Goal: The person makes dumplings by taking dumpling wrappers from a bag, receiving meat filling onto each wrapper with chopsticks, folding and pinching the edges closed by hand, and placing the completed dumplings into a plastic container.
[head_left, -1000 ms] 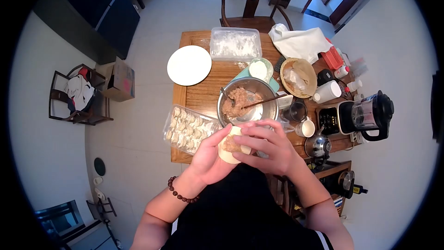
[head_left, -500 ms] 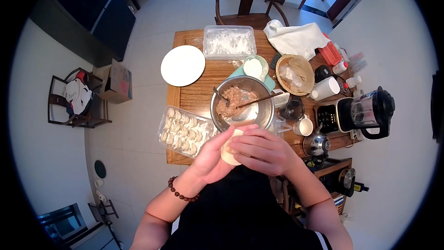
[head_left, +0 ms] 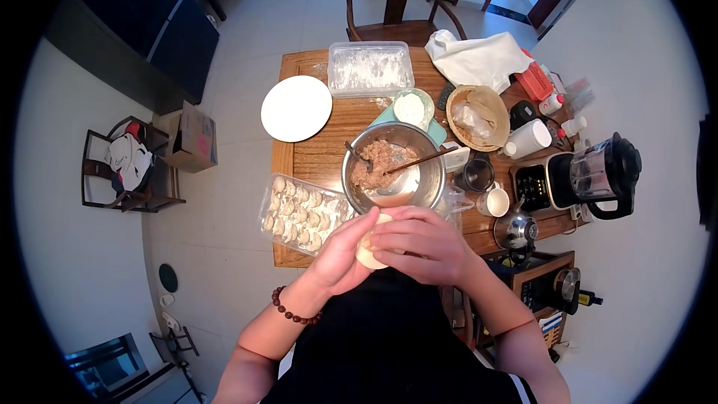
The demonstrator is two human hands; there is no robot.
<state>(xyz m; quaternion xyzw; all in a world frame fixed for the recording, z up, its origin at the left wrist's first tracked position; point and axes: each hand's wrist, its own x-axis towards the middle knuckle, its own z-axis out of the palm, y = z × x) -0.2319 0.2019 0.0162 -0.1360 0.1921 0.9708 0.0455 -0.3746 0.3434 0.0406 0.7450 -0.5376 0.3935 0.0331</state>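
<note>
My left hand (head_left: 339, 256) and my right hand (head_left: 428, 245) come together at the near edge of the table, both closed around a pale dumpling wrapper (head_left: 370, 256). The wrapper lies against the left palm, and the right fingers cover much of it, so its inside is mostly hidden. Just beyond my hands stands a steel bowl (head_left: 436, 193) with pink minced filling (head_left: 380, 161), a spoon and chopsticks (head_left: 420, 160) in it. To the left, a clear plastic tray (head_left: 323, 245) holds rows of folded dumplings (head_left: 298, 213) on flour.
A white plate (head_left: 296, 108), a floury plastic box (head_left: 371, 69) and a flour bowl (head_left: 410, 108) sit farther back. On the right are a basket (head_left: 479, 118), a white cup (head_left: 493, 202), a kettle (head_left: 516, 232) and a blender (head_left: 604, 176).
The wrapper shows less of its surface now, folded more between my hands. My fingers have shifted only slightly, and the whole view has moved a little.
</note>
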